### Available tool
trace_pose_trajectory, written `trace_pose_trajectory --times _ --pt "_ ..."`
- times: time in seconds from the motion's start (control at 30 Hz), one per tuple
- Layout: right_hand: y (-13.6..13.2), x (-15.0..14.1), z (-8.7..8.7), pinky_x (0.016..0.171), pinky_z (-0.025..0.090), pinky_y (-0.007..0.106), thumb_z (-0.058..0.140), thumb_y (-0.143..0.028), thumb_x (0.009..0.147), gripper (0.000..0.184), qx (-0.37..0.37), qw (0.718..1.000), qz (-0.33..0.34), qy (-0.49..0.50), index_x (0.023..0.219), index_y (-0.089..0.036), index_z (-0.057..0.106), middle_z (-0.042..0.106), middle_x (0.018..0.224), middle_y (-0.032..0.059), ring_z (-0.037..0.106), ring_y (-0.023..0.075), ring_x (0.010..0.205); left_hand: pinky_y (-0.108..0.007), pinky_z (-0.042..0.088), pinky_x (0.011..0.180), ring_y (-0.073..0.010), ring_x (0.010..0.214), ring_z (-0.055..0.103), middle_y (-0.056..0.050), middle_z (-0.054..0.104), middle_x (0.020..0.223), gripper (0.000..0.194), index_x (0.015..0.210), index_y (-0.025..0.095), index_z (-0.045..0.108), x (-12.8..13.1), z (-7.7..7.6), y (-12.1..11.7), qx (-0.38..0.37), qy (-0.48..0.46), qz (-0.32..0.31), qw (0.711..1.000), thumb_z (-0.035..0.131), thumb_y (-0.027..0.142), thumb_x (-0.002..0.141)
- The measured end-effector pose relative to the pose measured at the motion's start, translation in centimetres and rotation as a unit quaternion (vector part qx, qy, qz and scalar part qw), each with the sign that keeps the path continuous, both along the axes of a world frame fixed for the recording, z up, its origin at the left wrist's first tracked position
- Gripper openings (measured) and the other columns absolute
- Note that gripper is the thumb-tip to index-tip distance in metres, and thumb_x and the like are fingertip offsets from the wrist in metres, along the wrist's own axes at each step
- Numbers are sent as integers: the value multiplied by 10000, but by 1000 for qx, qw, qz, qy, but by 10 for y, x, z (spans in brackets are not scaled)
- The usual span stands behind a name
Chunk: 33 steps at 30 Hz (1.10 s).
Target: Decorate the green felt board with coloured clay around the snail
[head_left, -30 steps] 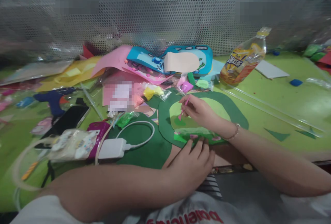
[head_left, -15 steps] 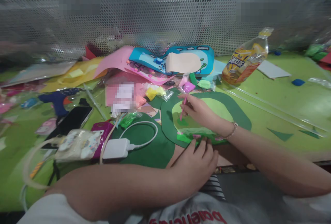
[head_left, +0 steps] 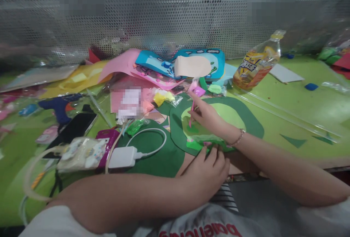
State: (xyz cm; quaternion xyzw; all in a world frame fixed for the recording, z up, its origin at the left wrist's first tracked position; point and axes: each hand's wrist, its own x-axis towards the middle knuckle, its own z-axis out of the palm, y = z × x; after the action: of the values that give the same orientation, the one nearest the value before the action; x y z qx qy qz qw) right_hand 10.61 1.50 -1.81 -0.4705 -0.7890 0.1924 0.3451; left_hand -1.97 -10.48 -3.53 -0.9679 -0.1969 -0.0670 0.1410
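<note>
My right hand (head_left: 206, 115) pinches a slim pink modelling tool (head_left: 191, 115), its lower end touching a dark green patch of clay (head_left: 193, 128) on the light green oval (head_left: 231, 115). That oval lies on a larger dark green foam sheet (head_left: 253, 124). Along the near edge of the oval runs a strip of bright green clay (head_left: 193, 144) with small pink bits on it. My left hand (head_left: 206, 167) rests flat at this near edge, fingers spread a little and fingertips touching the strip. Nothing shows in its grasp, though the palm is hidden.
A tilted drink bottle (head_left: 255, 65) stands behind on the right, near long clear sticks (head_left: 290, 115). Bags of coloured clay (head_left: 164, 97) lie beyond the sheet. To the left are a white charger (head_left: 122, 156) with cable, a phone (head_left: 73, 131) and a blue glue gun (head_left: 58, 107).
My right hand has shifted slightly and its index finger has straightened along the pink tool, which stands more upright. My left hand stays at the near edge. The view sways a little.
</note>
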Motion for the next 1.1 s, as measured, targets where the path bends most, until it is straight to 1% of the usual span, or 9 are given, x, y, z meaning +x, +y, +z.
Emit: trace_pose_trajectory --times 0.07,0.13,0.17,0.23,0.37,0.47,0.87,1.0,1.1 --pt "2 1 -2 610 491 293 496 -159 867 227 24 1000 4 -16 1054 -195 621 591 830 43 569 124 580 -488 317 1018 -311 1242 449 -183 498 1316 447 1315 84 432 0 0 0 -3 0 -4 1000 332 294 933" --pt "3 1 -2 644 494 303 497 -161 870 166 39 999 7 -25 861 -172 663 575 825 52 574 133 630 -486 325 1012 -317 1238 452 -181 500 1314 446 1308 81 438 -1 1 0 -2 -1 -6 1000 329 296 933" --pt "3 1 -3 663 496 312 507 -158 864 164 43 999 6 -28 835 -169 667 574 819 55 578 144 660 -486 326 1011 -316 1236 454 -181 501 1313 444 1306 80 439 -1 2 0 -1 -1 -6 1000 326 294 933" --pt "3 0 -3 695 501 331 520 -148 850 164 47 998 1 -29 886 -169 679 582 836 65 584 166 714 -486 323 1013 -312 1234 456 -180 502 1314 439 1304 82 439 -1 2 0 0 -1 -4 1000 323 287 933" --pt "3 -1 -6 722 515 355 490 -124 845 260 61 997 -4 -46 1025 -149 674 584 878 90 590 185 748 -490 313 1017 -310 1237 454 -184 497 1321 436 1305 87 439 -1 2 0 1 -1 -1 1000 332 284 931" --pt "4 0 -8 754 521 366 488 -140 855 281 72 996 4 -58 1075 -144 662 578 892 98 596 198 787 -497 308 1018 -317 1245 444 -192 489 1326 450 1313 82 429 -1 1 0 2 -2 -1 1000 336 302 931" --pt "6 2 -14 768 526 421 447 -206 900 331 90 992 32 -87 1197 -160 586 565 923 112 576 219 801 -491 310 1012 -306 1225 463 -181 506 1306 436 1303 89 444 0 0 1 9 0 -1 1000 342 285 928" --pt "4 0 -12 748 526 402 438 -206 900 328 95 992 29 -83 1185 -157 592 564 914 113 576 216 786 -482 314 1013 -312 1220 466 -171 513 1298 423 1295 88 453 0 0 0 -2 -11 -1 1000 322 258 930" --pt "2 -1 -5 707 518 368 444 -194 894 301 106 993 13 -57 1138 -148 615 571 896 107 575 201 749 -483 313 1016 -312 1219 466 -171 511 1298 420 1297 85 451 0 0 0 -4 -11 0 1000 317 245 932"
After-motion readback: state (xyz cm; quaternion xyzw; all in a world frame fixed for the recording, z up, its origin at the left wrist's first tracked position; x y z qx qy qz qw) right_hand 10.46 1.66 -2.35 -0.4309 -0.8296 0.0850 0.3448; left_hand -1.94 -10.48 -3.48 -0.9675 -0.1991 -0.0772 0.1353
